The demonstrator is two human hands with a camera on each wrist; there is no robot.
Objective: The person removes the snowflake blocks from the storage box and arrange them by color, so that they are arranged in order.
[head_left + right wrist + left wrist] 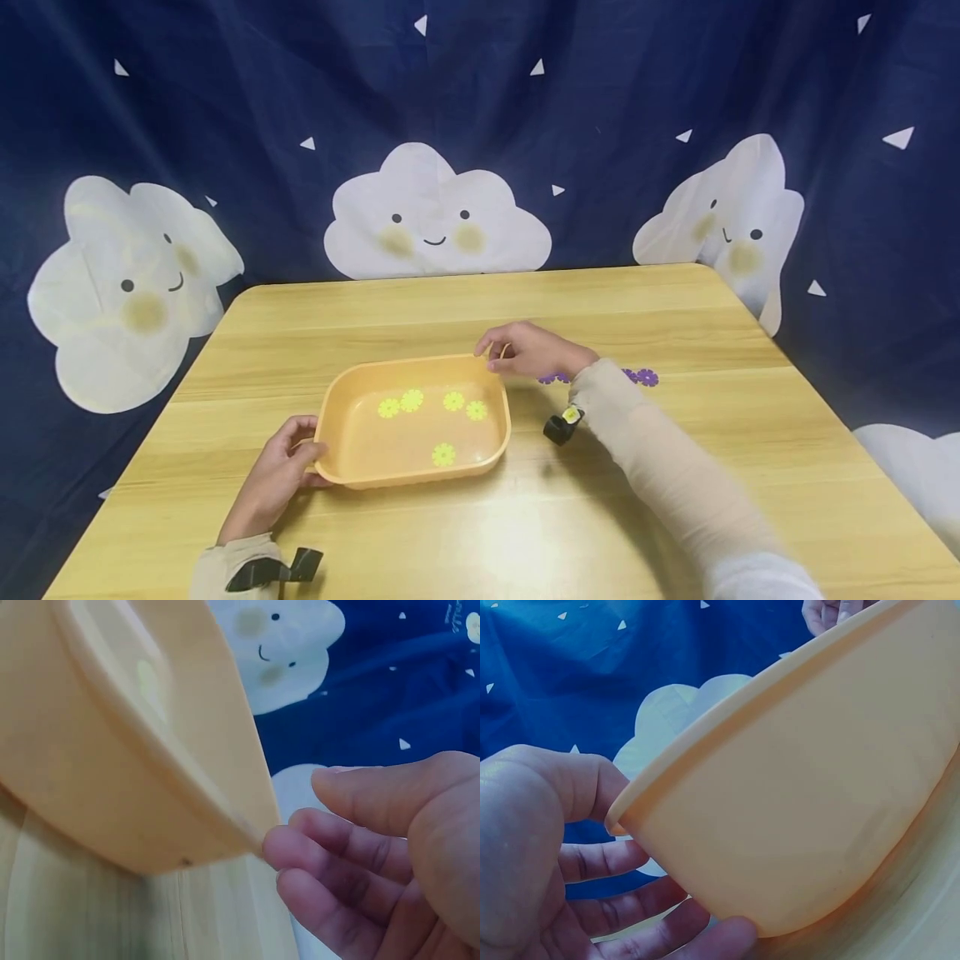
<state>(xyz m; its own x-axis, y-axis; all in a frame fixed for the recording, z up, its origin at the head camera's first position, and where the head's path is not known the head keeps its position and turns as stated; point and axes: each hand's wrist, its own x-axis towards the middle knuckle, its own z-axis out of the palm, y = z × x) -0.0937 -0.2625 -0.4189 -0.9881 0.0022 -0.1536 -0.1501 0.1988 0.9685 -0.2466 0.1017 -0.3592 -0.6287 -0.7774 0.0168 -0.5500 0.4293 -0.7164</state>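
An orange plastic basin (pixel 416 483) stands on the wooden table in the head view, with several yellow flower-shaped pieces (pixel 412 401) on its bottom. My left hand (pixel 273 475) grips the basin's near left corner, thumb over the rim and fingers outside below it. In the left wrist view those fingers (pixel 660 930) spread along the outer wall. At the far right corner is my right hand (pixel 536 350), fingers loosely bent. The right wrist view has its fingertips (pixel 285 844) at the rim, perhaps touching, while the thumb (pixel 360 791) stands off the rim.
Purple flower-shaped pieces (pixel 647 377) lie on the table (pixel 600 533) right of the basin, partly hidden by my right hand and sleeve. Behind the table hangs a dark blue curtain (pixel 480 92) with white clouds. Black straps (pixel 273 571) sit at my wrists.
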